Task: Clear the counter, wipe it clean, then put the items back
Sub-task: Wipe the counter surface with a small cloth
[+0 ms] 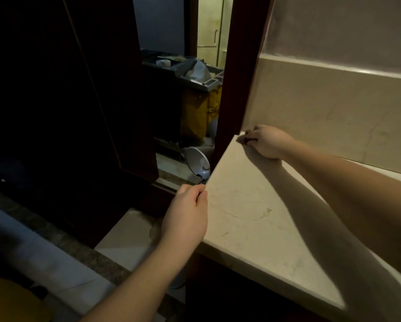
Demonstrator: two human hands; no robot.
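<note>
Pale stone table [253, 217] filling right side, bare top showing. Cleaning cart [195, 75] standing beyond table's far corner. Right hand [267, 141] resting at far corner, grip clenching something small, unclear what. Left hand [186, 214] curling at near-left edge, pinching thin dark cord.

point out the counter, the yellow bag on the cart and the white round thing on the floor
counter [253, 217]: head view, bare marble top.
yellow bag [195, 112]: head view, front of the bag.
white round thing [198, 162]: head view, its curved face.
</note>
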